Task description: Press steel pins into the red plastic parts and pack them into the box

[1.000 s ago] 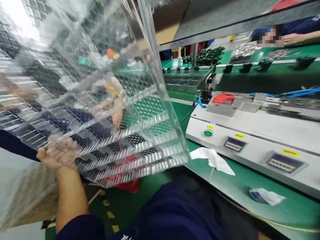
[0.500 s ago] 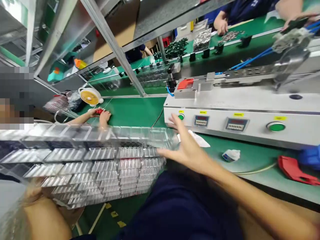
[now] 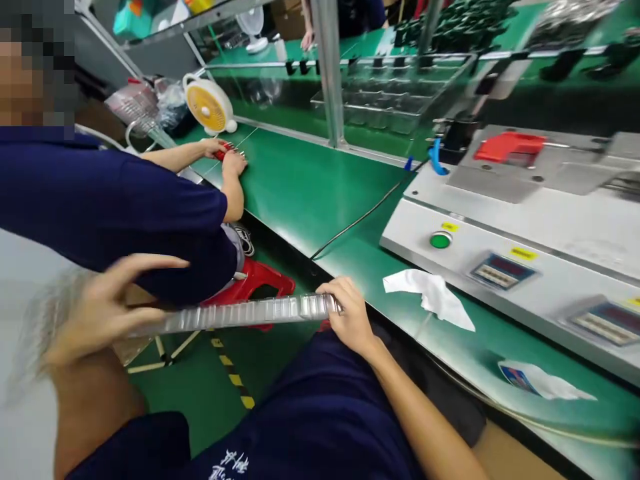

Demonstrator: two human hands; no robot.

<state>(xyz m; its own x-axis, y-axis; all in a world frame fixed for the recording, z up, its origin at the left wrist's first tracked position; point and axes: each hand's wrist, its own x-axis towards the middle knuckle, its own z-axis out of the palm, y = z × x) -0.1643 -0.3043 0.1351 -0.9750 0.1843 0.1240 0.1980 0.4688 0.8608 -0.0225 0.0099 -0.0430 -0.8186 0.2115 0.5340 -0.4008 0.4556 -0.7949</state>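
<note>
A clear plastic compartment tray (image 3: 240,313) lies nearly edge-on across my lap, seen as a thin ribbed strip. My right hand (image 3: 350,317) is closed on its right end, fingers curled over the edge. My left hand (image 3: 107,303) is blurred at the tray's left end, fingers stretched out and apart, touching or just above the tray. My dark blue trouser leg (image 3: 320,407) fills the bottom middle.
A co-worker in a dark blue shirt (image 3: 115,200) sits at left on a red stool (image 3: 257,280), hands on a red item (image 3: 227,150). A white machine (image 3: 525,227) with a green button (image 3: 440,240) stands on the green bench (image 3: 310,193). A white cloth (image 3: 430,297), a yellow fan (image 3: 210,107) and a black cable (image 3: 360,217) lie nearby.
The tray has dropped from raised and tilted to nearly flat at lap height. My right hand came from reaching to gripping its right end. My left hand has opened at the left end.
</note>
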